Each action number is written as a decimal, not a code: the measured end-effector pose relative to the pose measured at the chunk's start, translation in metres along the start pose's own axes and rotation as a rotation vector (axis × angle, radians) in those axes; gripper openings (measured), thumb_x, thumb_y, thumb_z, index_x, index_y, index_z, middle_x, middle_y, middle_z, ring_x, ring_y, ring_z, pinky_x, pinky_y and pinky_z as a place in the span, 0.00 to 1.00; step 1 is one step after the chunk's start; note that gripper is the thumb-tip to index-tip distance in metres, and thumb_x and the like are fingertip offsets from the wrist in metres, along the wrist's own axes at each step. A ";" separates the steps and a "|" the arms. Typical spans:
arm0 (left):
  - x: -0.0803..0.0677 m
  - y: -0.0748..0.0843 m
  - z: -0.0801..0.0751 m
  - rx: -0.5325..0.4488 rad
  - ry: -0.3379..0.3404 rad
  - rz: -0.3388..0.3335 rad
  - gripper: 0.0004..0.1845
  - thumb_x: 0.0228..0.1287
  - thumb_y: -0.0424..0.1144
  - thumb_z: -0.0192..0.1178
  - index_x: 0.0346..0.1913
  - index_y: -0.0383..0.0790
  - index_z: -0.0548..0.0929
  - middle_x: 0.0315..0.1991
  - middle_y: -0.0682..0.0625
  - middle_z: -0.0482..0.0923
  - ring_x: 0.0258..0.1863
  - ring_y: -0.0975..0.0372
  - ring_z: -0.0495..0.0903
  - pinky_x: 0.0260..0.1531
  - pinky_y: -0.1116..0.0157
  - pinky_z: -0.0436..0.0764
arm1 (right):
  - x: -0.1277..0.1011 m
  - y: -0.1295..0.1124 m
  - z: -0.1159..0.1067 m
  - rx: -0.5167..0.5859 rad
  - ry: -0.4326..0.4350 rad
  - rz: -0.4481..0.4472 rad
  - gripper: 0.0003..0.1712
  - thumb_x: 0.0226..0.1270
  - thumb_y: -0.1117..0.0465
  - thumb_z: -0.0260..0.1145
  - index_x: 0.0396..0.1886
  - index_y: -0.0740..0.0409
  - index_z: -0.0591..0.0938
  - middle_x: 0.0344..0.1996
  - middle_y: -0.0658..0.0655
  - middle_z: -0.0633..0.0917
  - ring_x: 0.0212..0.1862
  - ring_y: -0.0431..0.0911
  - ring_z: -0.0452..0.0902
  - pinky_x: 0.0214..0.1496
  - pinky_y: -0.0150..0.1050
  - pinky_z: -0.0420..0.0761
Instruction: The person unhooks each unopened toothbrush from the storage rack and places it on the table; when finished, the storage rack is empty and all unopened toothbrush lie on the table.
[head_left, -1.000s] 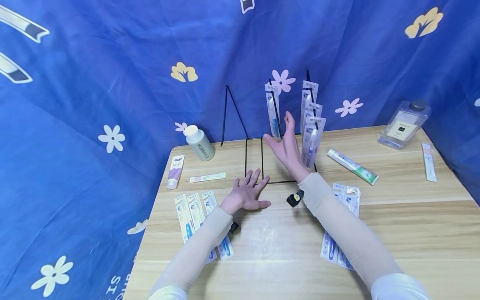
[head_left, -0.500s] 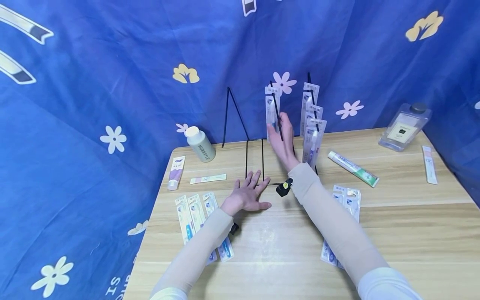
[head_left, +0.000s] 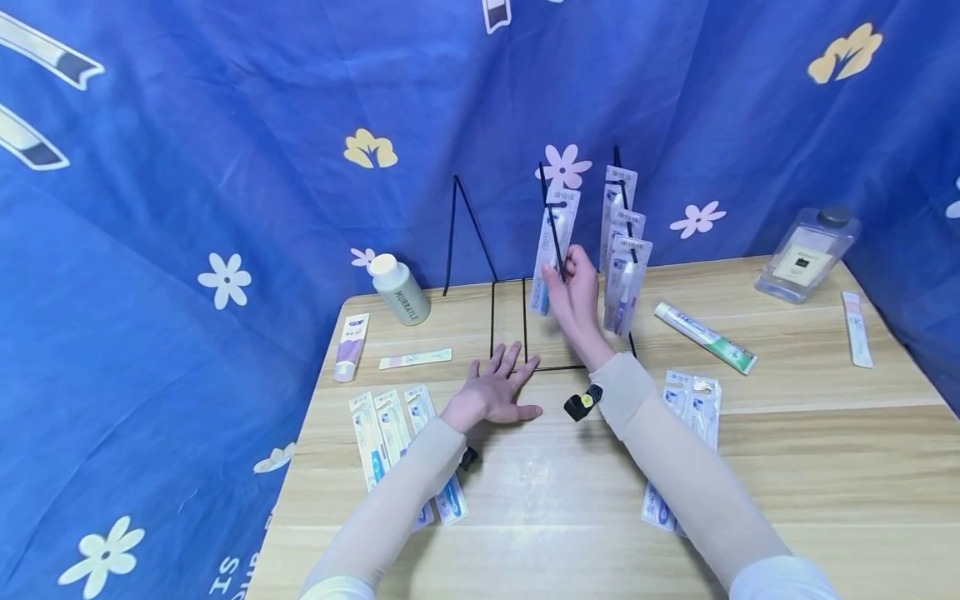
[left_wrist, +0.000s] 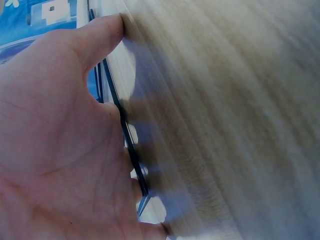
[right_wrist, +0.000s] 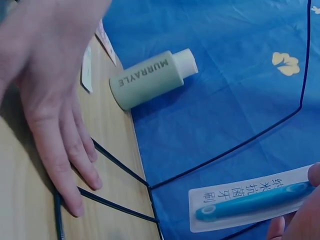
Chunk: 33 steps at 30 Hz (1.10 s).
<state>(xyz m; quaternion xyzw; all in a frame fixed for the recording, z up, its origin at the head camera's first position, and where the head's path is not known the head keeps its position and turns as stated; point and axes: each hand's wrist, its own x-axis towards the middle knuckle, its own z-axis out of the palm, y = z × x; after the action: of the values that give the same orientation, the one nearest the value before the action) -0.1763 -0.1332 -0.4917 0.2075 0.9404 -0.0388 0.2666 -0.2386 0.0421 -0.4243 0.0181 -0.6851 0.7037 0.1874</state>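
Observation:
My right hand pinches the edge of a packaged toothbrush at a middle prong of the black wire rack. The package leans, top to the right. Whether its hole still sits on the prong I cannot tell. In the right wrist view, the lower end of this package shows a blue handle, with fingertips at the right edge. My left hand lies with spread fingers over the rack's front base wire, fingertips down on the table. Several packaged toothbrushes hang on the right prong.
Packaged toothbrushes lie at left and right. A Murrayle bottle, a purple-white tube and a sachet stand or lie left. Toothpaste, a clear bottle and another sachet lie right. Blue cloth hangs behind.
My right hand reached to the hanging toothbrush package, took hold of it, and has drawn it forward and down along the prong, tilting it. My left hand has stayed in place.

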 end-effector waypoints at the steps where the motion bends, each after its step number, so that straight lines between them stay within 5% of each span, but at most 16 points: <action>1: 0.000 0.000 0.000 -0.001 -0.001 0.000 0.50 0.65 0.78 0.44 0.81 0.69 0.32 0.83 0.52 0.19 0.83 0.51 0.27 0.77 0.35 0.43 | -0.003 -0.001 -0.002 0.008 -0.004 -0.003 0.11 0.69 0.71 0.63 0.49 0.70 0.76 0.45 0.70 0.88 0.45 0.53 0.86 0.45 0.34 0.84; 7: -0.002 -0.001 0.000 -0.004 -0.004 -0.005 0.50 0.65 0.78 0.44 0.81 0.69 0.33 0.83 0.53 0.19 0.83 0.51 0.27 0.77 0.35 0.43 | -0.025 -0.003 -0.011 0.037 -0.053 -0.007 0.11 0.74 0.69 0.61 0.50 0.72 0.74 0.47 0.72 0.88 0.47 0.59 0.86 0.44 0.30 0.85; 18: -0.001 -0.002 -0.002 -0.003 -0.001 -0.010 0.50 0.65 0.78 0.44 0.82 0.66 0.37 0.83 0.53 0.19 0.83 0.51 0.26 0.78 0.36 0.42 | -0.063 -0.020 -0.028 0.018 -0.127 0.094 0.20 0.75 0.67 0.61 0.64 0.65 0.75 0.56 0.68 0.85 0.55 0.58 0.85 0.56 0.43 0.86; 25: -0.001 -0.001 -0.001 -0.009 0.000 -0.011 0.50 0.65 0.78 0.45 0.82 0.63 0.39 0.83 0.53 0.20 0.83 0.51 0.27 0.78 0.36 0.43 | -0.092 -0.028 -0.044 0.056 -0.190 0.153 0.24 0.75 0.68 0.60 0.68 0.64 0.72 0.59 0.68 0.84 0.59 0.56 0.84 0.57 0.35 0.84; 33: -0.002 0.000 -0.002 -0.008 -0.003 0.002 0.50 0.65 0.77 0.45 0.81 0.69 0.33 0.83 0.53 0.19 0.83 0.51 0.26 0.77 0.35 0.43 | -0.127 -0.036 -0.082 0.033 -0.269 0.245 0.24 0.78 0.68 0.55 0.70 0.66 0.70 0.59 0.71 0.83 0.50 0.37 0.86 0.50 0.33 0.86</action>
<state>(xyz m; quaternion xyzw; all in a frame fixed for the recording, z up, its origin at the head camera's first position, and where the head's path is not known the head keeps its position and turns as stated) -0.1756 -0.1337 -0.4889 0.2073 0.9399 -0.0352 0.2688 -0.0916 0.0912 -0.4307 0.0315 -0.6896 0.7235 0.0067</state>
